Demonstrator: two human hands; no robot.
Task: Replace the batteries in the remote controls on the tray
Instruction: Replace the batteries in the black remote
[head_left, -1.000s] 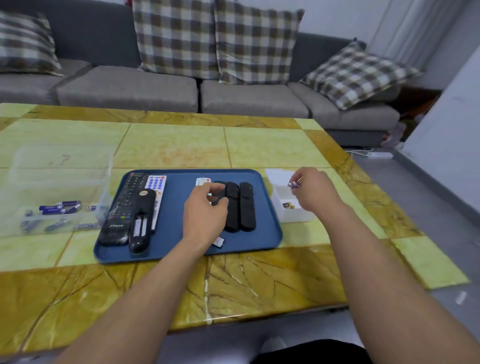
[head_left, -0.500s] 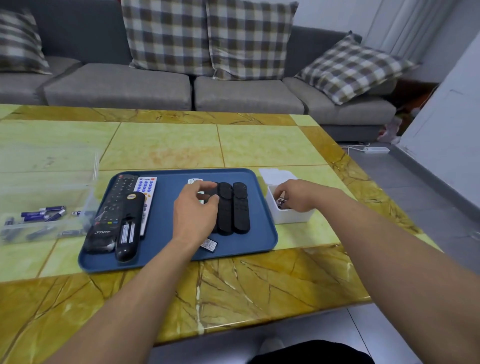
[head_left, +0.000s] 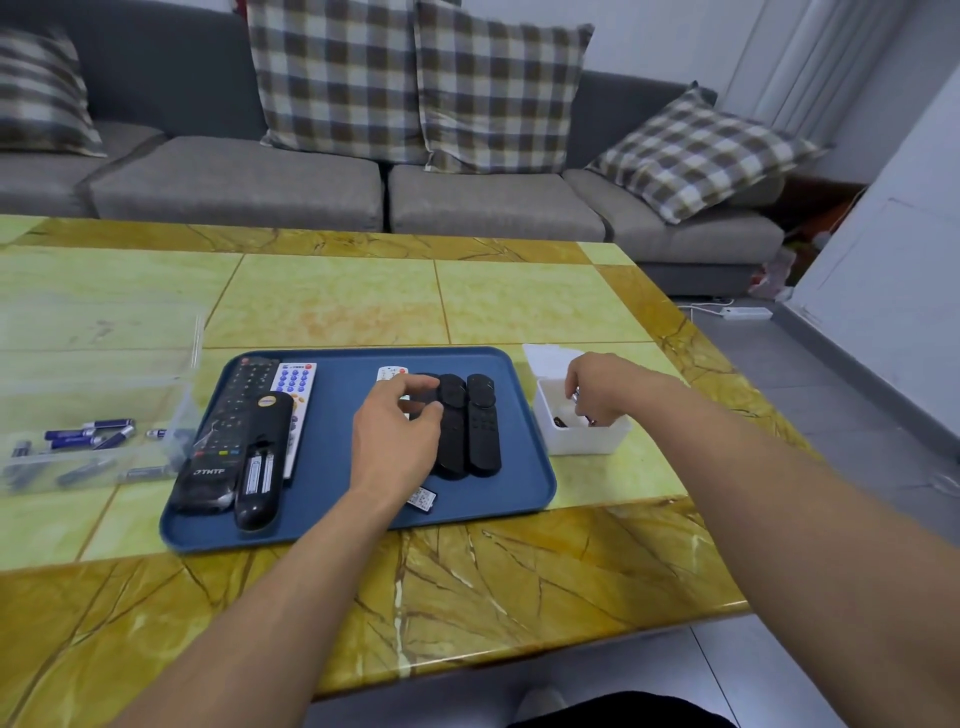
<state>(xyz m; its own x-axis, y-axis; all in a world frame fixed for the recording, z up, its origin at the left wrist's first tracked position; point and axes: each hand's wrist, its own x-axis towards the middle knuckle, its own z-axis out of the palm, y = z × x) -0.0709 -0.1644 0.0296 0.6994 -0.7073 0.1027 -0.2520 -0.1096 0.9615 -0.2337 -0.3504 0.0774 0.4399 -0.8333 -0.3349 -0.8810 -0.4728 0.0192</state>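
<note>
Left hand (head_left: 396, 435) curled gripping black remote (head_left: 450, 426), right hand (head_left: 597, 387) apparently pinching battery (head_left: 575, 398) over white bin (head_left: 582, 439)

Blue tray (head_left: 332, 415), black remotes (head_left: 470, 426), white box (head_left: 582, 441).

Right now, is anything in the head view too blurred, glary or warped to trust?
Head view: wide-angle bend at the edges; glossy table shows soft sheen; clear box and its batteries look smeared; the white bin contents under the right hand are unreadable.
</note>
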